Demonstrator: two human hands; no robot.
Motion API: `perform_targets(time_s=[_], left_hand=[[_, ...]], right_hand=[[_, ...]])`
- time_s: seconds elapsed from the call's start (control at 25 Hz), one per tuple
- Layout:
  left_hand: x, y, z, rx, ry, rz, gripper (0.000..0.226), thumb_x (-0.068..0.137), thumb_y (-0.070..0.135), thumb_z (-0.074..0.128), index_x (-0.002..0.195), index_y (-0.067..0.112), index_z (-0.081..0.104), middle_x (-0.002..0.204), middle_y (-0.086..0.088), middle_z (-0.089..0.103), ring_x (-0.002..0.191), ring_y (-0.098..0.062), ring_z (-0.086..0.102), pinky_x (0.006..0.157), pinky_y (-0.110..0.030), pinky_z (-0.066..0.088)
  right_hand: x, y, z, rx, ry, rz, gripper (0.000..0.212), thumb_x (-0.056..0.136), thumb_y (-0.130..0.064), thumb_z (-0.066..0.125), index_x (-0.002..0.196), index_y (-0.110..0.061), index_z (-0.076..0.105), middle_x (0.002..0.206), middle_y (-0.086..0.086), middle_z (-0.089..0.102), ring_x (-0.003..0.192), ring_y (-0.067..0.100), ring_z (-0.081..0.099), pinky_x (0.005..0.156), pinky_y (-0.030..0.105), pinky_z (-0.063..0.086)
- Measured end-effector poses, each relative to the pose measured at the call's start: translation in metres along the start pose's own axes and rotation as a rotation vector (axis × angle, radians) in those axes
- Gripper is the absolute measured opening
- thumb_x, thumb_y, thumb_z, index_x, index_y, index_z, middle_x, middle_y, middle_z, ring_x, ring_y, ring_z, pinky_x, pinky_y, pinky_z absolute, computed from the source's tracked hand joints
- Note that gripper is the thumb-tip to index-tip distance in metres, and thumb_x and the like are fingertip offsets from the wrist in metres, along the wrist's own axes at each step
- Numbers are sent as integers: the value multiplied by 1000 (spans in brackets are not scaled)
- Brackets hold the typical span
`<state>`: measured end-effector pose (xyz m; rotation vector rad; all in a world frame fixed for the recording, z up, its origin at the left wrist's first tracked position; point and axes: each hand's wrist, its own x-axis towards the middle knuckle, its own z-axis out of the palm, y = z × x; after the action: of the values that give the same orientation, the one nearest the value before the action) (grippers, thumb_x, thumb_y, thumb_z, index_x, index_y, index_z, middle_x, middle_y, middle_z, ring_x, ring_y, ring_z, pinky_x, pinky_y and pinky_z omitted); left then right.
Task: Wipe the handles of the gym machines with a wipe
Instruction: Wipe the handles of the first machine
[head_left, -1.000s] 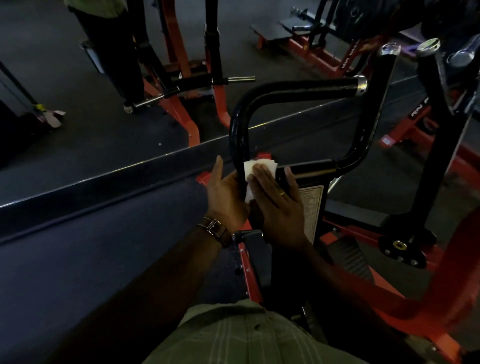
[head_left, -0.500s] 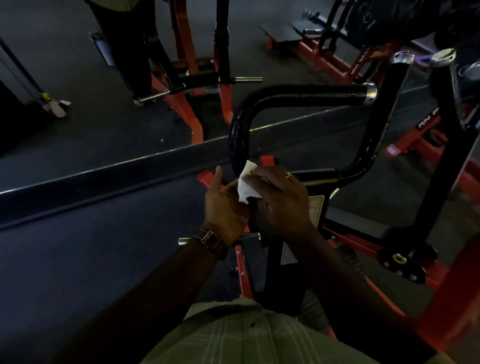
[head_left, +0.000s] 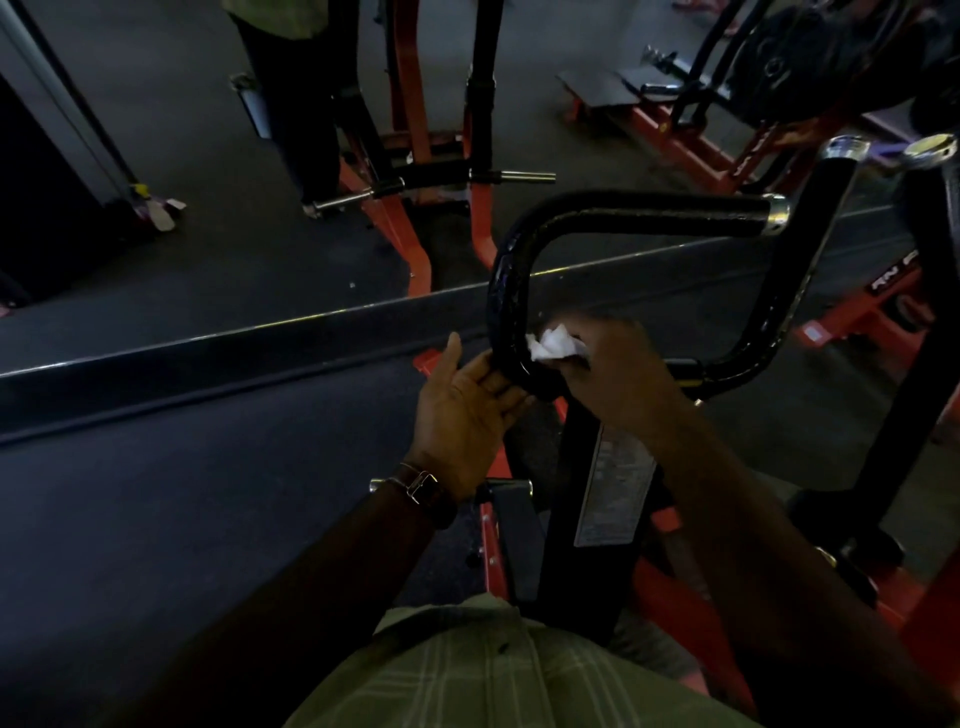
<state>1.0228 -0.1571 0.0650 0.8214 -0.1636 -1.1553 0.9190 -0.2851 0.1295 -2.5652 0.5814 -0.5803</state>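
White wipe (head_left: 553, 346) is pinched in the right hand (head_left: 613, 374) and pressed on the inner side of the lower bend of the black handle (head_left: 511, 291). The bend is steadied from outside by the left hand (head_left: 467, 410), fingers curled on it. Judged from this, only the bend is being cleaned; the top bar (head_left: 649, 213) and the right handle (head_left: 810, 260) seem left. Open room is seen inside the loop and above.
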Motion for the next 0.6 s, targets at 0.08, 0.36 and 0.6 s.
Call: perform_targets(time_s=[0.08,0.36,0.6], left_hand=[[-2,0,-1,27,-17,1,70,100,59,29,139,7,54,137,-16,61,130,-31,56,117,-46,32],[-2,-15,-1,30,62,10,65,100,58,34,140,11,54,136,-12,62,132,-31,54,118,-47,30],[-2,-15,-2,-27,68,18,68,100,58,35,145,8,47,139,-12,60,131,-26,55,119,-46,30]], right_hand=[[11,3,-14,52,-219,83,9,84,-10,78,87,-14,71,82,-1,67,72,-3,60,64,8,36],[67,18,-15,310,-696,354,27,87,6,66,73,-17,73,69,-6,71,64,2,65,64,22,50],[71,4,-2,518,-507,443,30,91,2,60,73,-16,75,71,0,73,65,10,69,61,28,55]])
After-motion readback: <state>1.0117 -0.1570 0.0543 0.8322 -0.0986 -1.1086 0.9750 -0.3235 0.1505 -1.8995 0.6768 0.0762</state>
